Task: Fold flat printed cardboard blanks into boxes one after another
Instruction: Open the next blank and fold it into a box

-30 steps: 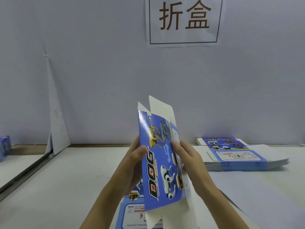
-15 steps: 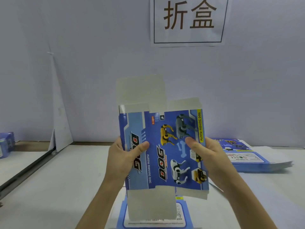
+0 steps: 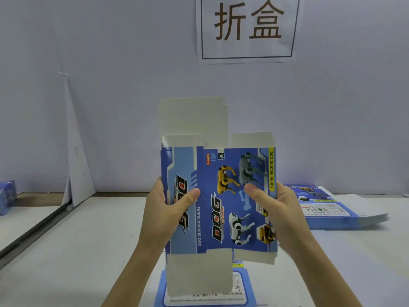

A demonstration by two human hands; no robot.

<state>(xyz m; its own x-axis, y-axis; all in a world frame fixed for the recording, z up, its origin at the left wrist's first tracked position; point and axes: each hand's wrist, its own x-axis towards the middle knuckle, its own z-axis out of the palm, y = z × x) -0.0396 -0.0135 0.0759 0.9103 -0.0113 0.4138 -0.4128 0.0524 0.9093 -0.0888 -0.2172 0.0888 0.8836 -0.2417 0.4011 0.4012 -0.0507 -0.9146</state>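
Nearest the camera, at the bottom edge, a flat blue-and-white printed cardboard sheet (image 3: pixel 203 295) lies label side up on the white table (image 3: pixel 66 251). A hanging flap partly covers it.

Above it, held upright in the air at the centre, is a blue printed cardboard box blank (image 3: pixel 221 196) showing toy robot dogs and the word "DOG". Two printed panels face the camera – a narrow one on the left and a wider one on the right – and they meet at a vertical crease. Plain white flaps stick out unfolded at both ends, so neither end is closed. The inside of the box blank cannot be seen.

The left hand (image 3: pixel 161 216) grips the left edge, with the thumb pressed flat on the narrow panel and the fingers hidden behind the card. The right hand (image 3: pixel 285 209) grips the right edge the same way, its thumb lying across the wide panel just below the grey dog.

Farther back on the right, beyond the right hand, a stack of flat blue printed blanks (image 3: pixel 336 211) rests on the table. At the far left edge sit small blue boxes (image 3: pixel 7 196), too blurred to tell whether they are closed. A white folded sheet (image 3: pixel 77 173) leans against the pale wall (image 3: pixel 110 85). High on the wall hangs a white paper sign (image 3: pixel 247 29) with two large brown Chinese characters in a thin black frame.
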